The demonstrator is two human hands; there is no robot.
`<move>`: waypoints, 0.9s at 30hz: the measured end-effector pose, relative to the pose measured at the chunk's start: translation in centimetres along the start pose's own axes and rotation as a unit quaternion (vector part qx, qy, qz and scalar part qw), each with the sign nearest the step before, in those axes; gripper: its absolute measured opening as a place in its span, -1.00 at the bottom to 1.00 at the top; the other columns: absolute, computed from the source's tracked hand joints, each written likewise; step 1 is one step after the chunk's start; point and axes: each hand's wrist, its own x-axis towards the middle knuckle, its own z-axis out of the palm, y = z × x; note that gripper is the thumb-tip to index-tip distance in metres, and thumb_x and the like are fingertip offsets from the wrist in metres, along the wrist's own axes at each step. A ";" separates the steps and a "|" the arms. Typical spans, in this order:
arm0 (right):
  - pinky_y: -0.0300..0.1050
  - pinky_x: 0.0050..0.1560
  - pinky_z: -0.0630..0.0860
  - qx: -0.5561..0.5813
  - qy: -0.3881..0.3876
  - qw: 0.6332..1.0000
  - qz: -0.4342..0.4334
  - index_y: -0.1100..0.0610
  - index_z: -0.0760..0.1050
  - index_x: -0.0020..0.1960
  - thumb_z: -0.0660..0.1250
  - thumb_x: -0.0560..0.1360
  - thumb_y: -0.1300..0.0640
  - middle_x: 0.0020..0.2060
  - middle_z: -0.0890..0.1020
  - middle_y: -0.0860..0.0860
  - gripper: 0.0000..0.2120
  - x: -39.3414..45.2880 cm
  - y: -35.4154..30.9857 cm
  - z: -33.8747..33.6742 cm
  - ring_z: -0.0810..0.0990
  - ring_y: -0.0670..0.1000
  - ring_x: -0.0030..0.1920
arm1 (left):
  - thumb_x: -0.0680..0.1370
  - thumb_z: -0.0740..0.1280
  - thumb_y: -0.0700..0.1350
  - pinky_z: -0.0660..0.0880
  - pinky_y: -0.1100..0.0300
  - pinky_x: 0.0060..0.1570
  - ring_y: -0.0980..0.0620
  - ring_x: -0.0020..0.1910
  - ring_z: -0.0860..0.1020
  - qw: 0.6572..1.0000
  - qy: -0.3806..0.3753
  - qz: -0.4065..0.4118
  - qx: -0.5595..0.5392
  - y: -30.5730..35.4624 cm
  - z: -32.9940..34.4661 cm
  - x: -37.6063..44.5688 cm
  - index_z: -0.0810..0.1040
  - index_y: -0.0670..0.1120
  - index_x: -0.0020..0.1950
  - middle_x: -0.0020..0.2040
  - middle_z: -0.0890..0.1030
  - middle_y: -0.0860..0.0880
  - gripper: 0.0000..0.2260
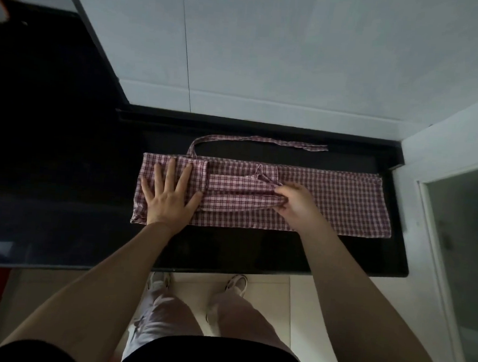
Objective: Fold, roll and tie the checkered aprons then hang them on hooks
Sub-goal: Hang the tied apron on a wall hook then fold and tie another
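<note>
One apron [329, 204] on the dark counter [256, 247], folded into a long band running left to right, with one tie [259, 140] trailing loose along the far side. Left hand [169, 194] flat on the left end, fingers straight and spread, pressing the cloth and gripping nothing. Right hand [294, 203] near the middle, fingers curled, pinching the folded strap bundle [240, 192] lying on top. Likely tucking straps in ahead of rolling. Best done by keeping the left palm down as an anchor, drawing the bundle taut and straight along the band, squaring it inside the long edges, smoothing creases flat, and leaving the far tie free for knotting later. No brands, labels or writing to be seen anywhere.
</note>
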 end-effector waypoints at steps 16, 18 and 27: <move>0.14 0.45 0.31 -0.599 0.139 0.607 -0.503 0.16 0.38 0.38 0.27 0.57 0.11 0.41 0.41 0.17 -0.61 0.7 4.9 4.7 0.34 0.15 0.45 | 0.66 0.05 0.13 -0.16 -0.13 0.55 -0.01 0.60 -0.16 0.996 0.087 -0.014 -0.003 -2.0 -1.8 -0.2 0.05 0.07 0.62 0.63 -0.02 -0.03 -0.47; 0.21 0.52 0.18 -0.638 0.099 0.587 -0.489 0.14 0.33 0.48 0.16 0.64 0.05 0.50 0.33 0.17 -0.56 1.8 6.4 5.3 0.23 0.17 0.53 | 0.66 0.02 0.16 -0.19 -0.12 0.55 0.00 0.59 -0.21 0.998 0.068 -0.011 0.003 -3.2 -1.4 -0.5 -0.06 0.11 0.62 0.63 -0.13 -0.01 -0.45; 0.18 0.57 -0.02 -0.712 0.147 0.570 -0.383 0.06 0.06 0.62 -0.12 0.69 -0.13 0.60 0.11 0.11 -0.45 4.5 6.9 3.5 0.02 0.11 0.60 | 0.64 -0.06 0.24 -0.28 -0.05 0.54 0.03 0.58 -0.26 0.997 0.045 -0.056 -0.001 -4.3 -0.7 -0.3 -0.15 0.02 0.62 0.62 -0.21 0.03 -0.37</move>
